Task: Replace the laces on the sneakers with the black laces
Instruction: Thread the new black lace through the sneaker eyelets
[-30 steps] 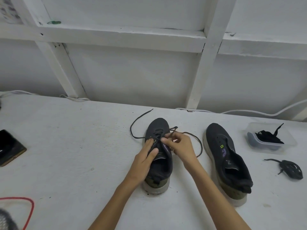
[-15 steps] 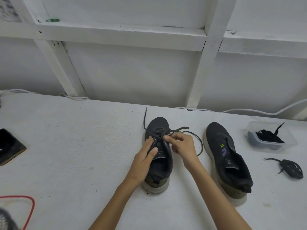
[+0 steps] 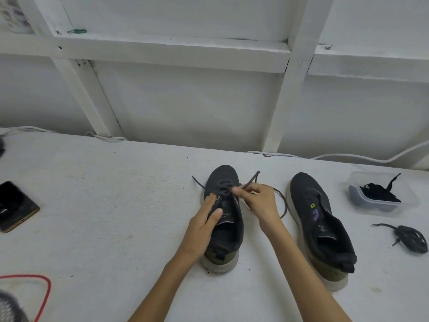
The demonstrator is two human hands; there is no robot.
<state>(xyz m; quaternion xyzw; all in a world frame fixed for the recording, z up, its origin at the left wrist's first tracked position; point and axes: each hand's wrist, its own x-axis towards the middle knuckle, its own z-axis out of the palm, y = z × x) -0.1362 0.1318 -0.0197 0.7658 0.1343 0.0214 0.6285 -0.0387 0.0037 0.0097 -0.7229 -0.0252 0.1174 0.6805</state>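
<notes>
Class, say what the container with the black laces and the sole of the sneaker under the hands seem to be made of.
Container: clear plastic, slightly glossy; the black laces show through its walls. Sneaker sole: off-white and matte, probably rubber or foam, judging by its thick moulded edge.

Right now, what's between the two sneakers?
In the head view, the right hand and a loop of the lace it pinches lie between them.
</notes>
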